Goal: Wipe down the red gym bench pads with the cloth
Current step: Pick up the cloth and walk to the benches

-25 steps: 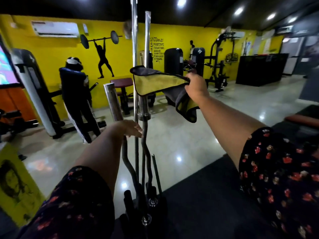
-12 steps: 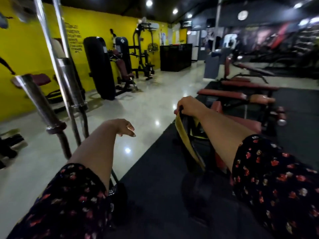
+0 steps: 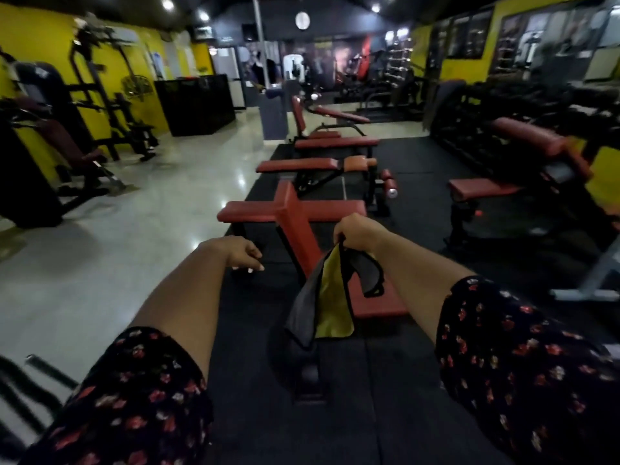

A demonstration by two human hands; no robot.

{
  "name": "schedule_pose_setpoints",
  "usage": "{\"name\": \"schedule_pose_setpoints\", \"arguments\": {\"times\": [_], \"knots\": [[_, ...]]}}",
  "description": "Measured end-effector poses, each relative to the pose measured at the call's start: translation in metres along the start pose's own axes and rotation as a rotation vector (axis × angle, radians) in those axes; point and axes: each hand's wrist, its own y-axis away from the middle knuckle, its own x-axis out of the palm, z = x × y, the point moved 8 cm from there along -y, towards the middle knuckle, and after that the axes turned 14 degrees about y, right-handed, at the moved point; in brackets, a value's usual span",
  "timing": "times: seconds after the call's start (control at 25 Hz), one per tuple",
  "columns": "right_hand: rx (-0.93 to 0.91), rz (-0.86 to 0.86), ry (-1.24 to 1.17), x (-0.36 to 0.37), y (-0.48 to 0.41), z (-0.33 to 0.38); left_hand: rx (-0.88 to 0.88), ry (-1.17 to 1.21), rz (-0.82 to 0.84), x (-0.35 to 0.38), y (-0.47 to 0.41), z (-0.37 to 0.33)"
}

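My right hand (image 3: 357, 231) grips a yellow and grey cloth (image 3: 327, 303) by one edge, and the cloth hangs down over the near end of a long red bench pad (image 3: 295, 226). That pad runs away from me on the black mat. A second red pad (image 3: 292, 209) lies across it just beyond my hands. My left hand (image 3: 243, 251) hovers to the left of the bench with fingers loosely curled and holds nothing.
More red benches (image 3: 298, 165) line up further along the black rubber mat (image 3: 335, 397). Another red bench (image 3: 483, 189) stands at the right by a dark rack. Black machines (image 3: 30, 146) sit along the yellow wall at the left, across a glossy tiled floor (image 3: 117, 246).
My view has swung right, from the barbell rack and yellow wall to the row of red benches. My right hand has come down with the cloth from the bar to the nearest bench.
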Motion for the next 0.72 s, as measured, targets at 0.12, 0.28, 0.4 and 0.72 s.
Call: {"name": "schedule_pose_setpoints", "arguments": {"times": [0.12,0.28,0.4,0.72], "knots": [[0.080,0.053,-0.009,0.034,0.029,-0.054,0.064,-0.018,0.074,0.033,-0.033,-0.058],[0.149,0.103,0.004,0.070,0.062,-0.127,0.125,-0.010,0.120,0.079,-0.063,-0.142],[0.153,0.140,0.033,0.090,0.085,-0.175,0.124,-0.033,0.154,0.113,-0.086,-0.187],[0.137,0.124,-0.018,0.135,0.119,-0.290,0.125,-0.049,0.172,0.169,-0.126,-0.282]]}}
